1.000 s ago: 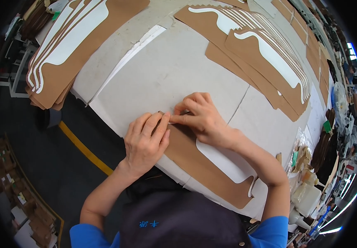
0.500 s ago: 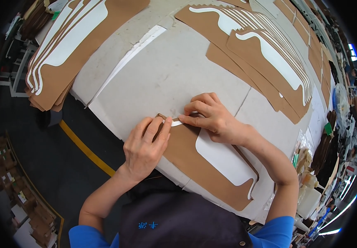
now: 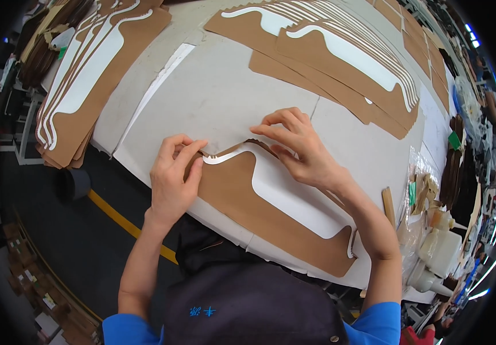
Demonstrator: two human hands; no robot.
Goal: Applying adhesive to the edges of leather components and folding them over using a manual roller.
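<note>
In front of me lies a brown sheet (image 3: 225, 181) with a curved white panel (image 3: 294, 201) on it. Along its far side a narrow, partly notched brown edge stands up or folds over beside the white border. My left hand (image 3: 173, 178) pinches the sheet's left end, fingertips and thumb around the corner by the thin white tip. Over the wavy far edge hovers my right hand (image 3: 300, 146), its fingers apart and nothing between them. Its forearm passes over the right part of the sheet and hides some of the far edge.
Similar brown-and-white pieces lie in an overlapping fan (image 3: 340, 52) at the far right and another stack (image 3: 93, 86) at the far left. A white plastic bottle (image 3: 440, 250) and clear plastic wrap (image 3: 417, 198) are at the right. Cartons (image 3: 32, 276) stand on the floor at left.
My right hand has come off the sheet's edge, lifting away to the far side with fingers spreading. My left hand stays at the left end, and more of the thin white strip shows.
</note>
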